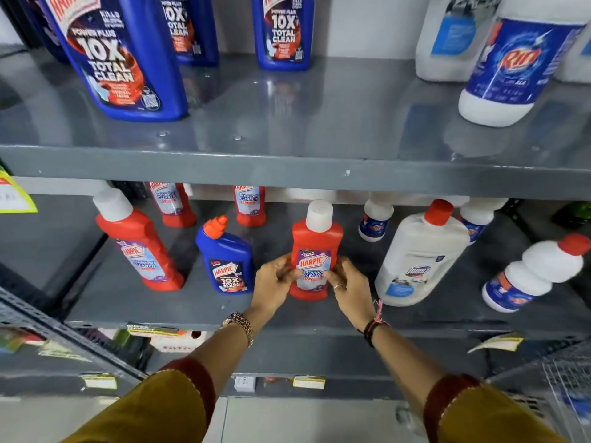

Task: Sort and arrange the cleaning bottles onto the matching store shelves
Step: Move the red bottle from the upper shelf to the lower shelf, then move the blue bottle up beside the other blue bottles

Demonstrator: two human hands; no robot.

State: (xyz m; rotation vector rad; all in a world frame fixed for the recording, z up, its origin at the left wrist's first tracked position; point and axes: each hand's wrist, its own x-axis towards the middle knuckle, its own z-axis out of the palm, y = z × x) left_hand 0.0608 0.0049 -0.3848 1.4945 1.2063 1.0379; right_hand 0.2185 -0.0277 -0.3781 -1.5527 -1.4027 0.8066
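A red Harpic bathroom cleaner bottle [315,244] with a white cap stands upright on the lower grey shelf [134,295]. My left hand [273,286] grips its left side and my right hand [347,284] grips its right side, both low on the label. To its left stands a small blue Harpic bottle [225,257] with an orange cap, and further left another red Harpic bottle [140,247]. Two more red ones [174,203] stand at the back. A white Domex bottle [422,254] with a red cap stands to the right.
Small white Rin bottles [537,276] stand at the right of the lower shelf. The upper shelf [287,161] carries large blue Harpic bottles [118,55] on the left and white Rin bottles [515,65] on the right. A wire basket [566,385] sits at lower right.
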